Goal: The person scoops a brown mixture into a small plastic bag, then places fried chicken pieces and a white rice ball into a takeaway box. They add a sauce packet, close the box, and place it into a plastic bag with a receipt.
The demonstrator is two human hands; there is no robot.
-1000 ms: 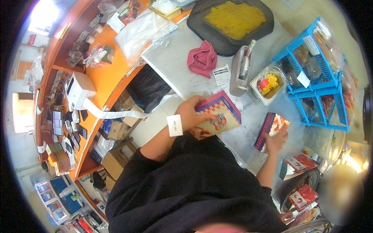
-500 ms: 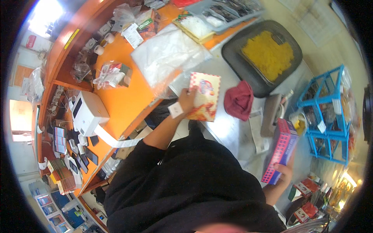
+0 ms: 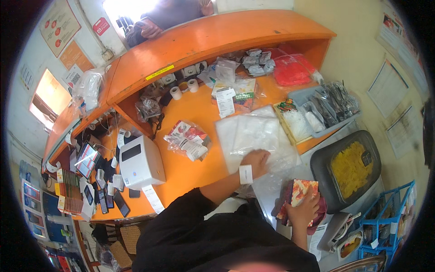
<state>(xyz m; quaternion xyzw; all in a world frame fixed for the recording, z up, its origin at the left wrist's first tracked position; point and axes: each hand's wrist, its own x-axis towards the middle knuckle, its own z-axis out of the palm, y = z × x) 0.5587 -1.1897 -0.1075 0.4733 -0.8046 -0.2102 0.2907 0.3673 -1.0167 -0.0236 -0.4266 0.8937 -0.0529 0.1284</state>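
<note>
My left hand [image 3: 256, 162] rests on a stack of clear plastic bags [image 3: 253, 131], its fingers curled in on the film near the bags' close edge. A small white label [image 3: 245, 174] sticks to that wrist. My right hand [image 3: 304, 210] grips a carton [image 3: 304, 187] with red and orange print, over the metal counter. Just beside and partly behind this hand lies a maroon cloth cap [image 3: 321, 211].
To the right stand a dark tub of yellow food [image 3: 352, 170] and a blue rack [image 3: 387, 217]. A grey tray of wrapped cutlery [image 3: 328, 106], a white printer [image 3: 142, 163] and a bagged package [image 3: 188, 139] surround the bags. Another person [image 3: 174, 13] holds a phone beyond the orange counter.
My left hand no longer holds the printed carton and is now on the plastic bags. The carton is in my right hand, where a purple and pink box was. The view has turned.
</note>
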